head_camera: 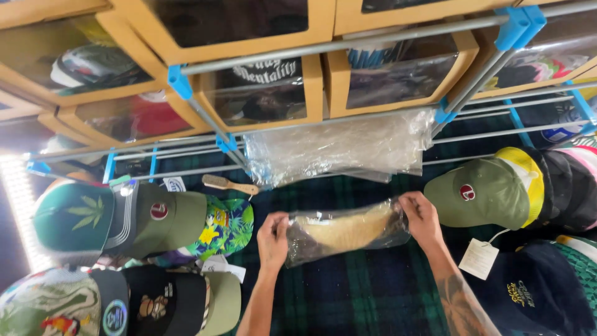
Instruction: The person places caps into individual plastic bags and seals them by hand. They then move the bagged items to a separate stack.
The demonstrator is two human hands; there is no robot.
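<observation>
Holding clear plastic bag with tan-and-brown cap inside (345, 233): left hand (272, 239) pinching one end, right hand (421, 218) clamped on other, over dark plaid cloth (354, 292).

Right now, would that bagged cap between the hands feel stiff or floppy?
Probably floppy: the clear bag sags and wrinkles between the left hand and right hand. Likely light, since fingertips alone hold it. The glossy plastic may be slippery.

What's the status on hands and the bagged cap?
Left hand and right hand each grip an end of the clear bag, tan cap inside. Bag held over the plaid cloth. Nothing between the hands; stacked caps on both sides.
</observation>
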